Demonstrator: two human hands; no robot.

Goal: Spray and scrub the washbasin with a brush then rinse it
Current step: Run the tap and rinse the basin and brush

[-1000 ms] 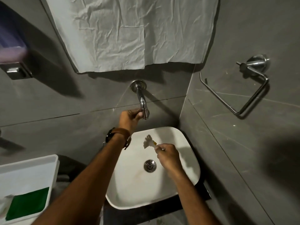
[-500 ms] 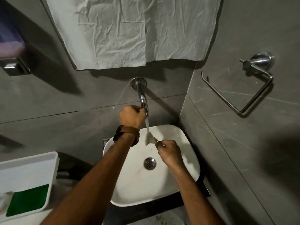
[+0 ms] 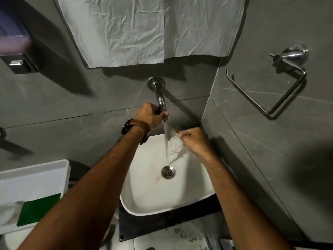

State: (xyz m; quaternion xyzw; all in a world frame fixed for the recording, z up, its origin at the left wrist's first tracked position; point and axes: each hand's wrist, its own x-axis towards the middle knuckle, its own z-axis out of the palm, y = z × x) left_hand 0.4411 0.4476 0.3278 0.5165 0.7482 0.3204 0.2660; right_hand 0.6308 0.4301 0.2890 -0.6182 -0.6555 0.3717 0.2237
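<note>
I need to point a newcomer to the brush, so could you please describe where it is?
Start at the white washbasin and follow the water up toward the wall tap. Under the stream, the right hand holds the brush. Its pale bristles and yellow spot mark it out.

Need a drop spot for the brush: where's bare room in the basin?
Free: basin floor from drain to near rim. Crowded: back, under tap, where water stream, left hand and right hand with brush sit.
</note>
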